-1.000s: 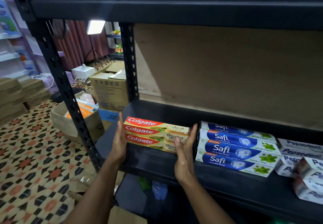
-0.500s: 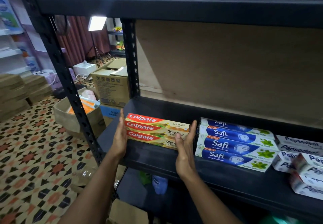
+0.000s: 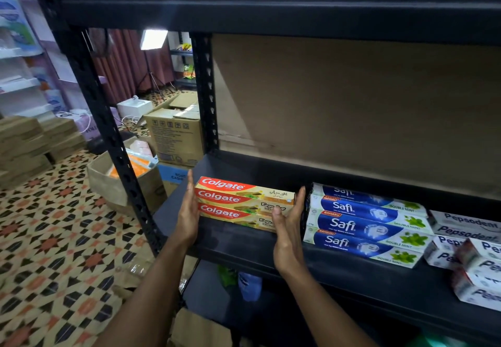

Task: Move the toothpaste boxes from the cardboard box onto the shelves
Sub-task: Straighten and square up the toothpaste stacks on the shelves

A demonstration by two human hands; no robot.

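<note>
Squarely between left hand (image 3: 189,215) and right hand (image 3: 289,229), Colgate boxes (image 3: 238,200).

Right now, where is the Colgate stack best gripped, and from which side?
Probably at its two short ends, from the front. The Colgate stack is long boxes piled lengthwise on the shelf, so flat palms pressing both ends, as the left hand and right hand do, should hold them together. The Safi boxes leave little room on the right.
</note>
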